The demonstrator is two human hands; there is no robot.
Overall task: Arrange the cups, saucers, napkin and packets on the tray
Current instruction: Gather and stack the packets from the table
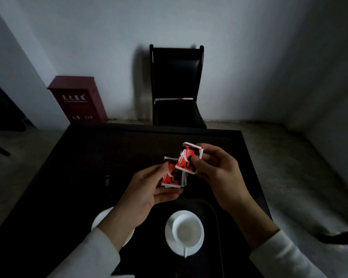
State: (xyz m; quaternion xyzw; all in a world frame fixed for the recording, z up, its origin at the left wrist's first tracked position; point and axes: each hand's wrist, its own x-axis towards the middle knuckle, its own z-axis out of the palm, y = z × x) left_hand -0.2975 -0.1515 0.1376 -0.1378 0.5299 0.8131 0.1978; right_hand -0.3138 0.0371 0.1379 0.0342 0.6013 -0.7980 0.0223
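Note:
Above the dark table, my left hand [149, 189] holds a small stack of red, black and white packets [172, 175]. My right hand [217, 169] pinches one more such packet [189, 157], which overlaps the stack's upper right corner. Below my hands lies a dark tray [211, 209] with a raised rim. On it stands a white cup [187, 230] on a white saucer [170, 239], its handle pointing towards me. A second white saucer [100, 217] shows to the left, mostly hidden under my left wrist. I see no napkin.
The dark table [78, 167] reaches to a far edge, where a black chair [176, 87] stands against the white wall. A red cabinet [78, 99] sits on the floor at the far left. A small pale object [107, 180] lies on the table to the left.

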